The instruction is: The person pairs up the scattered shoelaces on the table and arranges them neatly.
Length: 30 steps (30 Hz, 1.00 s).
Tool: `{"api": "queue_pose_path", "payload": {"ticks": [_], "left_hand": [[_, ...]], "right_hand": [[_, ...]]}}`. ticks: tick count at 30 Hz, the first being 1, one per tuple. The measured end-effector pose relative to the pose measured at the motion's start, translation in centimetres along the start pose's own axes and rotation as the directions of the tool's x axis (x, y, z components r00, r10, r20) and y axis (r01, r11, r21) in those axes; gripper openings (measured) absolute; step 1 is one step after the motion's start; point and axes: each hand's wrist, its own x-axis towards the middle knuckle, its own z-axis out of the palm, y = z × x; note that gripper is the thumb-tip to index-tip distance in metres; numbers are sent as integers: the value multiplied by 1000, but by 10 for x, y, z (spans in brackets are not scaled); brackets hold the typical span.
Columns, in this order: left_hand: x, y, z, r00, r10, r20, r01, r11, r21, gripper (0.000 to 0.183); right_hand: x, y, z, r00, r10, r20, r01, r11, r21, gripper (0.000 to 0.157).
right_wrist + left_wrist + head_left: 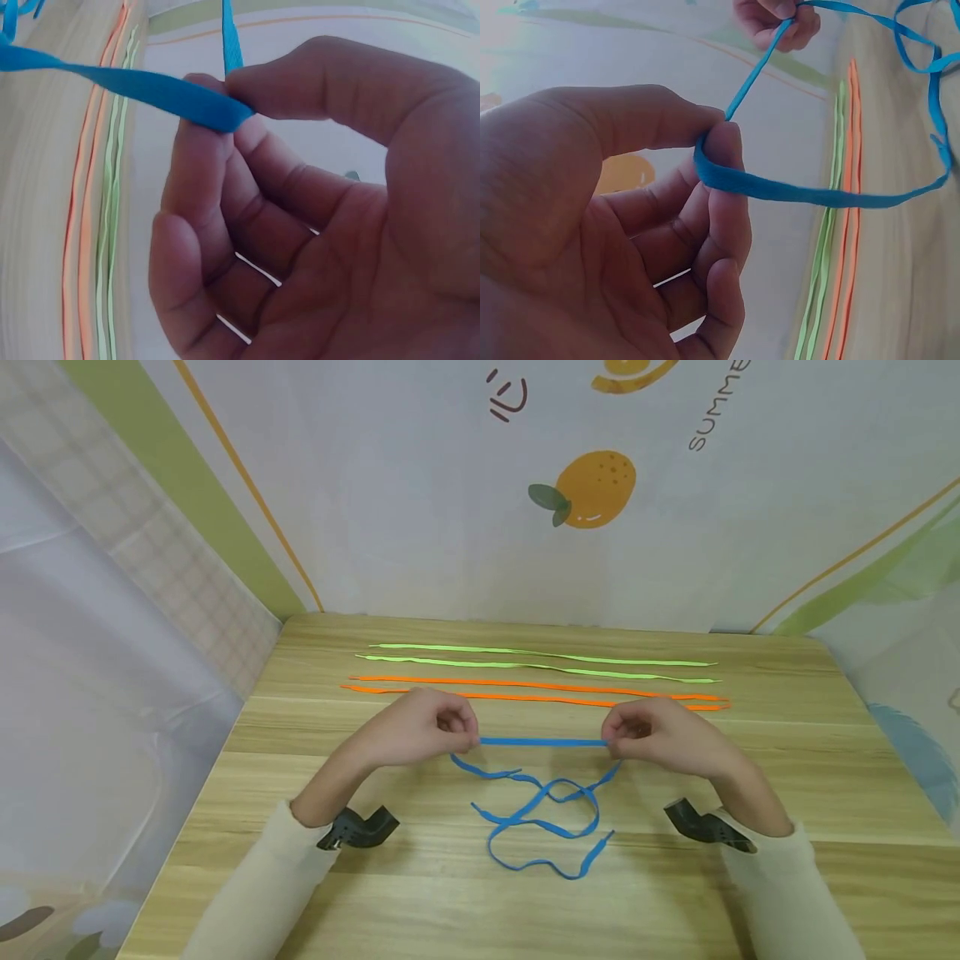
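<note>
A flat blue shoelace [542,742] is stretched in a straight stretch between both hands above the wooden table. My left hand [423,727] pinches it between thumb and forefinger, and the lace [802,194] bends round the fingertip there. At the other end of the stretch, my right hand [663,737] pinches it the same way, with the lace [150,86] trailing off from the thumb tip. Below the hands, more blue lace [598,814] lies in loose loops on the table, its tipped ends showing.
Two orange shoelaces [525,683] lie straight across the table [420,910] beyond the hands. Farther back, two light green laces [480,649] run alongside them. A printed cloth [420,527] hangs behind the table's back edge. A black wrist mount [367,828] sits at each cuff.
</note>
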Motion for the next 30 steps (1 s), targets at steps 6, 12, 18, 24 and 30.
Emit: {"api": "queue_pose_path", "payload": {"ticks": [6, 12, 18, 24, 30], "left_hand": [[-2, -4, -6, 1000, -21, -17, 20, 1000, -13, 3], [-4, -5, -13, 999, -35, -34, 34, 999, -13, 6], [-5, -11, -20, 998, -42, -43, 41, 999, -26, 10], [-7, -14, -26, 997, -60, -42, 58, 997, -45, 10], [-8, -19, -32, 997, -56, -51, 53, 997, -47, 11]], "right_hand": [[-4, 2, -9, 1000, 6, -7, -5, 1000, 27, 9], [-7, 7, -15, 999, 11, -31, -10, 1000, 27, 10], [-9, 12, -21, 998, 39, -44, -38, 999, 20, 10], [-13, 18, -27, 996, 55, -71, -54, 998, 19, 10], [-16, 23, -32, 995, 66, -80, -65, 998, 10, 12]]}}
